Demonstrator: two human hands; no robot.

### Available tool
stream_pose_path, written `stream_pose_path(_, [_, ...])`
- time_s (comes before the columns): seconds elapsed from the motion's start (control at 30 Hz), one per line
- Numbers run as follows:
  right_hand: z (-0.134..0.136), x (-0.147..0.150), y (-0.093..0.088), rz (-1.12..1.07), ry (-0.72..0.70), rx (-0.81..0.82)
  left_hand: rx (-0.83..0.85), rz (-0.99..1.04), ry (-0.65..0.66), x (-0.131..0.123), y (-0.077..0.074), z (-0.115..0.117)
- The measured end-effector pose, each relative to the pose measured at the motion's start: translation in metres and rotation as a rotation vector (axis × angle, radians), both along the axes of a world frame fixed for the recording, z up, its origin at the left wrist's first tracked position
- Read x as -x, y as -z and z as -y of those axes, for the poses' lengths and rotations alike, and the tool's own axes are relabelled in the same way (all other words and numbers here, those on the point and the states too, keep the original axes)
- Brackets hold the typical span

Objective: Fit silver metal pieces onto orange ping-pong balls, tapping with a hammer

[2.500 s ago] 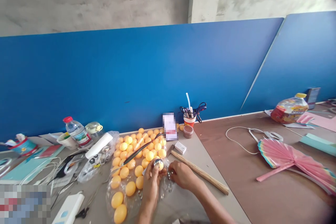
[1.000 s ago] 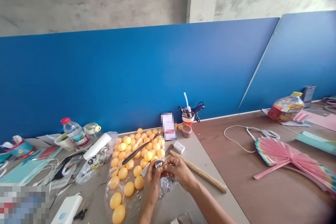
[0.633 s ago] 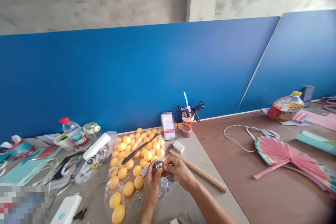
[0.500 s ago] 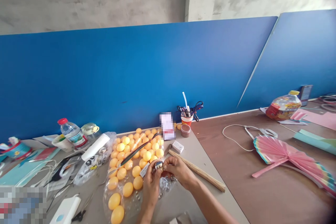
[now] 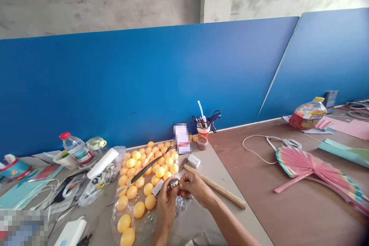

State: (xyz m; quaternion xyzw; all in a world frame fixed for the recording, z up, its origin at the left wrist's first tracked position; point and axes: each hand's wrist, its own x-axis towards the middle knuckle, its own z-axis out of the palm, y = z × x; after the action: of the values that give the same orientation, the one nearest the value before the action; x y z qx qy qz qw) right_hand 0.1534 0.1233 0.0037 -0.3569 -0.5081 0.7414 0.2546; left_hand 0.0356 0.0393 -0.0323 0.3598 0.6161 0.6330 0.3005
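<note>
Between the fingertips of both hands is a small shiny silver ball (image 5: 174,183), perhaps a bell. My left hand (image 5: 167,201) pinches it from the left and below. From the right, my right hand (image 5: 194,189) closes thumb and fingers at its edge; what those fingertips hold exactly is hidden. Beneath the hands lies a clear plastic bag (image 5: 181,204) with small silver pieces. Orange balls (image 5: 139,209) in a clear bag spread to the left of my left hand, with dark tweezers (image 5: 150,166) lying across them. A small white box (image 5: 158,187) sits beside my left fingers.
A wooden-handled hammer (image 5: 216,187) lies right of my hands, near a white box (image 5: 194,161). Behind stand a small tub (image 5: 202,143) and a cup of tools (image 5: 203,127). Bottles (image 5: 77,150) and cables crowd the left. A pink paper fan (image 5: 313,167) lies right.
The view has shifted slightly, so the scene sits a little further left. Both hands stay together at the silver ball, with only slight finger movement.
</note>
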Motion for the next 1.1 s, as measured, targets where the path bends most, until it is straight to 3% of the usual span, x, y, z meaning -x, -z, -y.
stream_pose_path(0.3, [0.001,0.002,0.001,-0.009,0.05,-0.002,-0.027,-0.026,-0.032,0.003,0.016,-0.004])
stream_pose_path(0.5, [0.003,0.005,0.007,-0.006,0.047,-0.024,-0.008,-0.029,-0.026,0.003,0.012,-0.001])
stream_pose_path(0.73, [-0.007,0.001,0.007,-0.33,-0.031,0.152,-0.079,0.363,0.034,-0.001,0.002,-0.003])
stream_pose_path(0.83, [-0.01,-0.002,0.007,-0.34,-0.032,0.148,-0.115,0.451,0.081,-0.003,-0.003,-0.005])
stream_pose_path(0.97, [-0.016,-0.008,0.007,-0.179,-0.009,0.02,-0.107,0.49,0.072,-0.002,-0.009,-0.006])
stream_pose_path(1.1, [-0.023,-0.016,0.004,0.182,0.022,-0.307,-0.151,0.579,-0.001,0.001,-0.01,-0.006])
